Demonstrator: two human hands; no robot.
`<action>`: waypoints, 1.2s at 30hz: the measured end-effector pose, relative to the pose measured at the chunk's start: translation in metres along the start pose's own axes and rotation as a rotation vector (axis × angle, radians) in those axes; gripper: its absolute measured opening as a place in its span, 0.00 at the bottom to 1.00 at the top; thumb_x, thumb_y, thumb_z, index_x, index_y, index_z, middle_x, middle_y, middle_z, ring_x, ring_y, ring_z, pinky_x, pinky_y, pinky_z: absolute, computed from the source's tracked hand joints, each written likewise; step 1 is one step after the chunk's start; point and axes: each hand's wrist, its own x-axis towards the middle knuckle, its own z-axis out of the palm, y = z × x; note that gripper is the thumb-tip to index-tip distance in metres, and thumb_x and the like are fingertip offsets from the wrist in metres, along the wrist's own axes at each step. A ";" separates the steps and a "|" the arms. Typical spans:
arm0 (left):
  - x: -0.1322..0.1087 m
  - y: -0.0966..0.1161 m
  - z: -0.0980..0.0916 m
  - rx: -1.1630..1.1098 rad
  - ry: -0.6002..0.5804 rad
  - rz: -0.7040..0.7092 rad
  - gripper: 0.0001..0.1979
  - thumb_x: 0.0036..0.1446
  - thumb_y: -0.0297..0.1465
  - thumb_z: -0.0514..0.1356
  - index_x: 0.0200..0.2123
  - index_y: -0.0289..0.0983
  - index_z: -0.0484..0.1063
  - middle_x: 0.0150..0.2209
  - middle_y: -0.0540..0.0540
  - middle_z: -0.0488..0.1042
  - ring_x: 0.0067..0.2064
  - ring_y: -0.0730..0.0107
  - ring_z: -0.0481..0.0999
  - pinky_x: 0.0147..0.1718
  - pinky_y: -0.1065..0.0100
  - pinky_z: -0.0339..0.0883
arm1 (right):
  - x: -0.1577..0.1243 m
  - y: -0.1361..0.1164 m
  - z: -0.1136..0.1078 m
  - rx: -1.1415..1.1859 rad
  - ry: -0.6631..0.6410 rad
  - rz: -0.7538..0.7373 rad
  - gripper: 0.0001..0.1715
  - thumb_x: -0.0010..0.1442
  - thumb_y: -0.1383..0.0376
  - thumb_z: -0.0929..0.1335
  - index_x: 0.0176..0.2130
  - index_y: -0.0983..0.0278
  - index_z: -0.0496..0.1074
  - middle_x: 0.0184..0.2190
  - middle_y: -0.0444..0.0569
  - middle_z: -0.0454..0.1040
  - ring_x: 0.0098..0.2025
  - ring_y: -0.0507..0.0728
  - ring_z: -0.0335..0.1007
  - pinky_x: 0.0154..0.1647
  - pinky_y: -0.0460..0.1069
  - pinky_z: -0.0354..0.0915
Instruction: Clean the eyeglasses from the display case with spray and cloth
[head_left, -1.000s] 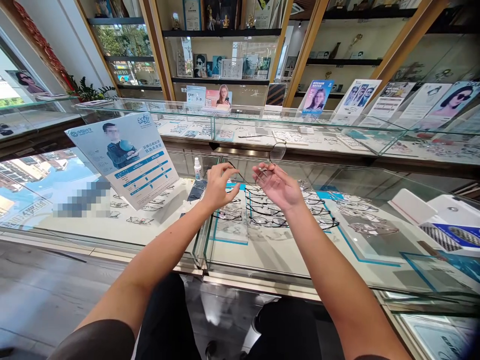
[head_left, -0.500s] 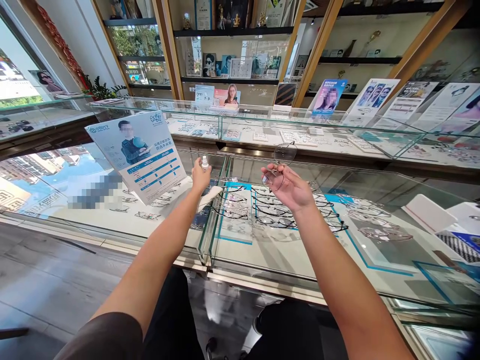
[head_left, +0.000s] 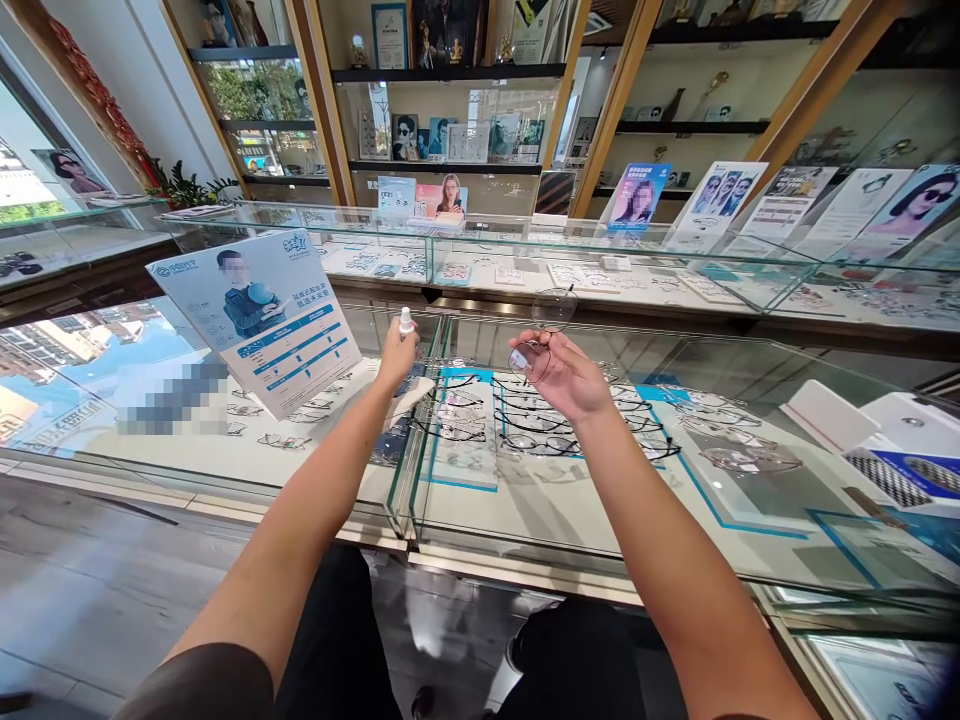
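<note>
My left hand (head_left: pixel 397 354) is closed around a small white spray bottle (head_left: pixel 406 320), whose nozzle stands up above the fingers. A pale cloth (head_left: pixel 411 400) lies on the glass just below that hand. In my right hand (head_left: pixel 574 378) is a pair of thin-rimmed round eyeglasses (head_left: pixel 554 309), pinched between thumb and fingers. The glasses are turned on edge, one lens above the fingers and the other (head_left: pixel 529 361) in front of the palm. Both hands are above the glass display counter (head_left: pixel 517 535), apart from each other.
Rows of eyeglass frames (head_left: pixel 547 443) lie inside the counter. On top stand a tilted sign (head_left: pixel 255 320) at left and an opened white box (head_left: pixel 896 440) at right. Behind are a second glass counter (head_left: pixel 480 235) with several placards and tall shelves (head_left: pixel 450 72).
The view has shifted slightly, so most things sit a little further left. Both hands keep their hold on the spray bottle and the eyeglasses, with little other movement.
</note>
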 end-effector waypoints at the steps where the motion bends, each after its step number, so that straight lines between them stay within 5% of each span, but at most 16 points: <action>1: -0.003 0.007 0.002 -0.103 -0.054 -0.023 0.11 0.60 0.39 0.65 0.39 0.43 0.66 0.35 0.49 0.66 0.34 0.68 0.68 0.31 0.69 0.66 | 0.000 0.000 0.001 -0.007 0.002 -0.006 0.15 0.53 0.55 0.83 0.35 0.55 0.79 0.43 0.44 0.84 0.52 0.57 0.81 0.57 0.53 0.76; 4: -0.016 0.029 0.007 -0.388 -0.290 -0.131 0.22 0.58 0.54 0.64 0.33 0.41 0.67 0.28 0.50 0.64 0.29 0.70 0.66 0.24 0.70 0.62 | -0.001 0.000 0.003 -0.044 0.013 -0.012 0.16 0.52 0.55 0.84 0.35 0.56 0.81 0.42 0.44 0.85 0.50 0.57 0.81 0.53 0.53 0.77; 8: -0.036 0.051 0.009 -0.570 -0.623 -0.234 0.37 0.60 0.69 0.51 0.24 0.39 0.64 0.22 0.50 0.59 0.24 0.70 0.64 0.20 0.69 0.60 | -0.002 0.001 0.008 -0.132 0.015 -0.007 0.17 0.51 0.53 0.85 0.35 0.56 0.82 0.42 0.46 0.86 0.48 0.58 0.81 0.50 0.53 0.76; 17: -0.062 0.057 0.018 -0.623 -0.927 -0.280 0.45 0.55 0.76 0.38 0.17 0.41 0.60 0.17 0.50 0.52 0.19 0.69 0.57 0.16 0.66 0.50 | -0.005 0.019 0.023 -0.253 0.013 0.007 0.19 0.49 0.49 0.85 0.33 0.56 0.82 0.38 0.45 0.86 0.44 0.58 0.81 0.50 0.55 0.72; 19: -0.064 0.055 0.023 -0.554 -0.858 -0.184 0.45 0.54 0.76 0.38 0.19 0.41 0.62 0.19 0.48 0.56 0.21 0.66 0.62 0.19 0.63 0.55 | -0.005 0.023 0.023 -0.266 0.012 0.005 0.19 0.50 0.49 0.84 0.33 0.57 0.82 0.37 0.45 0.86 0.44 0.58 0.81 0.52 0.55 0.72; 24: -0.065 0.043 0.033 -0.126 -0.272 0.296 0.34 0.59 0.67 0.55 0.29 0.40 0.68 0.29 0.48 0.67 0.32 0.65 0.68 0.36 0.60 0.66 | -0.007 0.031 0.025 -0.316 0.010 0.036 0.20 0.53 0.47 0.82 0.34 0.57 0.82 0.39 0.47 0.86 0.45 0.59 0.80 0.53 0.56 0.72; 26: -0.066 0.039 0.033 0.026 -0.148 0.413 0.31 0.61 0.65 0.57 0.31 0.40 0.67 0.31 0.48 0.69 0.35 0.64 0.68 0.37 0.61 0.64 | -0.008 0.033 0.027 -0.342 -0.006 0.054 0.20 0.54 0.46 0.82 0.34 0.58 0.82 0.39 0.48 0.86 0.45 0.59 0.80 0.53 0.56 0.71; 36: -0.071 0.040 0.035 0.125 -0.172 0.488 0.32 0.65 0.66 0.51 0.32 0.41 0.65 0.33 0.46 0.71 0.38 0.60 0.69 0.39 0.60 0.62 | -0.012 0.045 0.035 -0.367 -0.095 0.106 0.21 0.55 0.45 0.81 0.35 0.58 0.81 0.39 0.48 0.86 0.46 0.59 0.80 0.53 0.56 0.70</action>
